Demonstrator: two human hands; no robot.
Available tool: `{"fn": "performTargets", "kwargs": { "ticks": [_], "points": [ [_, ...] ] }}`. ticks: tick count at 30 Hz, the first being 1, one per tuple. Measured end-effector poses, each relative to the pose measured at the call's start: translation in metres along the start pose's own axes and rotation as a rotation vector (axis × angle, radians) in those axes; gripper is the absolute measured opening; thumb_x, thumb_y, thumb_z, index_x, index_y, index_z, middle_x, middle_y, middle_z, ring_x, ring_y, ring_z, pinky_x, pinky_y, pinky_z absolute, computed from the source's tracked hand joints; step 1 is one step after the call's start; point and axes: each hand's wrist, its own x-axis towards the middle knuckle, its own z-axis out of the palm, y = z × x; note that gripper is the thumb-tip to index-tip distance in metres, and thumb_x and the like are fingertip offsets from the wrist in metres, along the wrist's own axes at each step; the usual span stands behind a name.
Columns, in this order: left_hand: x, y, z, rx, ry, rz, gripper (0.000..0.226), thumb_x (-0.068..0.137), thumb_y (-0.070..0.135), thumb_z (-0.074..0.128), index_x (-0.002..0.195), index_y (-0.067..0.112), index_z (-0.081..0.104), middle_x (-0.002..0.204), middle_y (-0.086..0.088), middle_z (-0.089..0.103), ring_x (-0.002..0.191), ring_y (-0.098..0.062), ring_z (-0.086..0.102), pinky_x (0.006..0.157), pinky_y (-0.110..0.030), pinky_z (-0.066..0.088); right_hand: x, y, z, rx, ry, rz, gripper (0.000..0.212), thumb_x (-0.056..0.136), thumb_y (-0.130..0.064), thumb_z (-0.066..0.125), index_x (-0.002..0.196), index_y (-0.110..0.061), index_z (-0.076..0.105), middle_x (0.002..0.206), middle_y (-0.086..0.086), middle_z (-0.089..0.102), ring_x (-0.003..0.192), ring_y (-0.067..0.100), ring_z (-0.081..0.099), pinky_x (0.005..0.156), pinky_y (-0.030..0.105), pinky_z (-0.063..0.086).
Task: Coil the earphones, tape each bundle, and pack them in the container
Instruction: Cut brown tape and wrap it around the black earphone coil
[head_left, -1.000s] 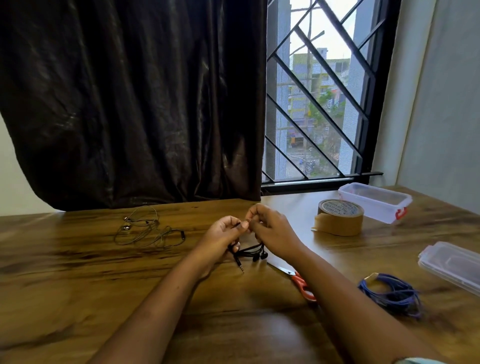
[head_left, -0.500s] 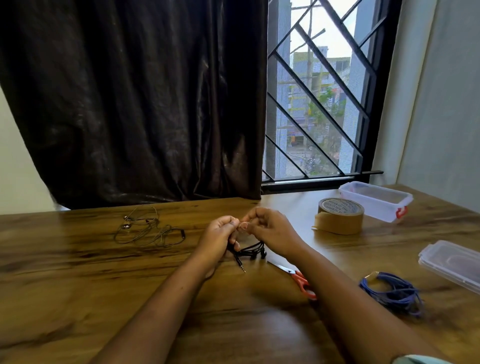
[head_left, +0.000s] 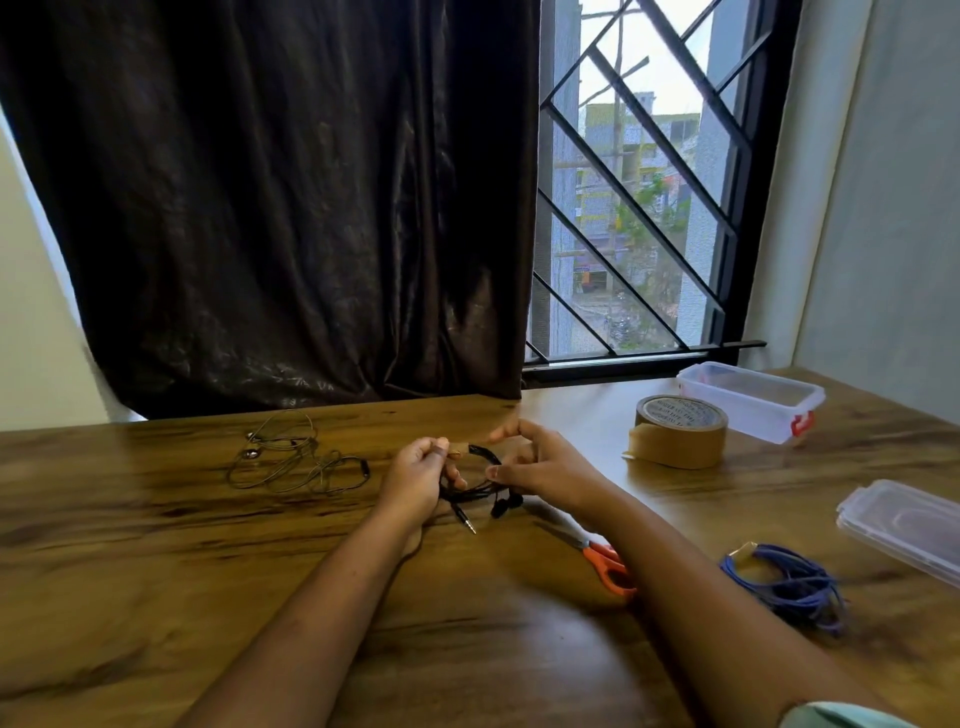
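Pinching the limp, probably springy black earphones (head_left: 470, 491), the left hand (head_left: 418, 470) grips the coil's 9 o'clock, the right hand (head_left: 543, 462) its 3 o'clock.

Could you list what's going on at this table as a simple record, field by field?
Left hand: pinches the coiled black earphones
Right hand: beside the coil, grip unclear
Tape roll: right of the hands
Container: open, behind the tape roll
Blue earphones: bundled, near right
Grey earphones: loose, at left
Scissors: beside the right forearm
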Motion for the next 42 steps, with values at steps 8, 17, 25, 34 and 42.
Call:
{"fn": "performTargets", "kwargs": {
  "ticks": [8,17,25,34,42],
  "points": [
    [-0.002,0.003,0.000,-0.134,-0.068,-0.043,0.011,0.095,0.013,0.051,0.100,0.008,0.059,0.091,-0.007,0.062,0.080,-0.015,0.061,0.065,-0.027,0.057,0.005,0.007,-0.005,0.111,0.163,0.001,0.015,0.087,-0.004,0.064,0.095,-0.012,0.055,0.072,0.005,0.059,0.068,0.018,0.064,0.060,0.027,0.053],
    [-0.002,-0.001,0.000,-0.124,-0.083,-0.054,0.019,0.088,-0.001,0.058,0.106,0.006,0.056,0.103,-0.013,0.066,0.090,-0.020,0.066,0.069,-0.024,0.056,0.011,0.013,-0.007,0.140,0.279,0.049,0.012,0.088,0.000,0.059,0.086,-0.011,0.063,0.084,0.013,0.067,0.086,0.027,0.069,0.081,0.049,0.057],
    [-0.011,0.002,0.008,-0.115,0.014,-0.010,0.017,0.087,0.001,0.061,0.101,0.007,0.052,0.098,-0.012,0.064,0.082,-0.015,0.065,0.056,-0.017,0.055,-0.006,0.003,-0.005,0.150,0.330,0.119,0.013,0.089,0.001,0.058,0.086,-0.009,0.064,0.086,0.013,0.067,0.076,0.019,0.067,0.064,0.029,0.059],
    [-0.051,0.012,0.048,-0.024,-0.039,0.262,0.013,0.081,0.003,0.068,0.089,0.011,0.060,0.086,-0.003,0.067,0.070,-0.003,0.067,0.060,-0.015,0.054,-0.077,-0.012,-0.038,0.311,0.493,0.060,0.010,0.088,0.002,0.061,0.085,-0.008,0.060,0.080,0.009,0.063,0.074,0.016,0.065,0.062,0.026,0.058],
    [-0.066,0.034,0.151,0.064,-0.189,0.182,0.012,0.075,0.000,0.075,0.083,0.000,0.067,0.082,-0.017,0.070,0.068,-0.016,0.069,0.062,-0.020,0.057,-0.129,-0.010,-0.126,0.115,0.760,0.105,0.018,0.081,0.004,0.065,0.077,-0.013,0.060,0.071,0.008,0.063,0.062,0.017,0.062,0.063,0.031,0.057]
  ]
}}
